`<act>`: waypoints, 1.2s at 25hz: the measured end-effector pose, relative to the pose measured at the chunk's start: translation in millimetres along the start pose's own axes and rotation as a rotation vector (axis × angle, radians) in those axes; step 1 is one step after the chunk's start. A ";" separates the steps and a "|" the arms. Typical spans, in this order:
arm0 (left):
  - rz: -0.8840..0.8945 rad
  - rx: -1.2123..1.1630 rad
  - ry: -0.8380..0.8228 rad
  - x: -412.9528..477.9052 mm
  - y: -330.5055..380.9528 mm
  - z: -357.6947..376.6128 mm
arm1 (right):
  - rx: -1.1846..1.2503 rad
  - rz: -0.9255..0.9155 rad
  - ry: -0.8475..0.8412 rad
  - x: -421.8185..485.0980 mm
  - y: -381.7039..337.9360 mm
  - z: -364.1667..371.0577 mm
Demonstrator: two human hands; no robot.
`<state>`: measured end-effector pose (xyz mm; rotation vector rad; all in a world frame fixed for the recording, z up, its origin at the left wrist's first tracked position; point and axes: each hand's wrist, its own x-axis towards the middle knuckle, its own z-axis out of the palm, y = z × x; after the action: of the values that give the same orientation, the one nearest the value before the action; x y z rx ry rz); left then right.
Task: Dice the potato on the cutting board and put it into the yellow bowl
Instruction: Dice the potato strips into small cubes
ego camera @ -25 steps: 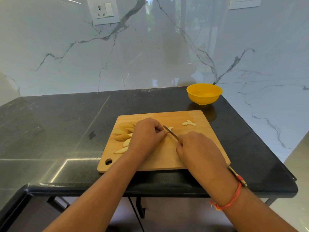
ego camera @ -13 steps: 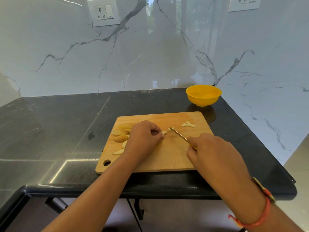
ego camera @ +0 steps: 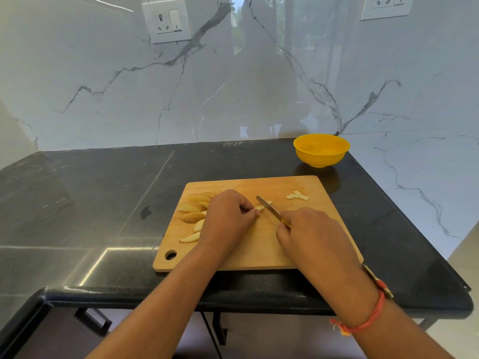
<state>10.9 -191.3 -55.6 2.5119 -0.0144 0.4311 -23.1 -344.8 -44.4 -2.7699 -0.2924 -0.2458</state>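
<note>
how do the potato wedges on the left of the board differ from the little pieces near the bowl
The wedges are long, curved slices; the little pieces are short bits. The wedges show yellowish-tan sides; the little pieces look all pale. Both lie on the cutting board.

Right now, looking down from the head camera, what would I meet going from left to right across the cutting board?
Hanging hole → potato wedges → left hand → knife → small pile of cut pieces.
</note>
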 end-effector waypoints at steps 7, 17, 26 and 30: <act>0.034 0.010 0.037 -1.9 -1.3 1.6 | -0.017 0.049 -0.116 3.7 5.9 -7.8; 0.037 0.005 0.043 -1.3 -3.5 3.2 | -0.028 0.070 -0.190 -7.0 13.3 -41.6; 0.032 0.010 0.049 -2.9 -1.0 3.5 | 0.032 -0.009 -0.029 1.9 -0.4 -5.1; 0.020 0.011 0.028 -2.1 -1.4 2.0 | 0.074 -0.024 0.023 2.3 0.0 0.5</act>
<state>9.6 -191.4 -58.6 2.5178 -0.0265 0.4751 -20.8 -344.3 -44.4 -2.6905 -0.3230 -0.2673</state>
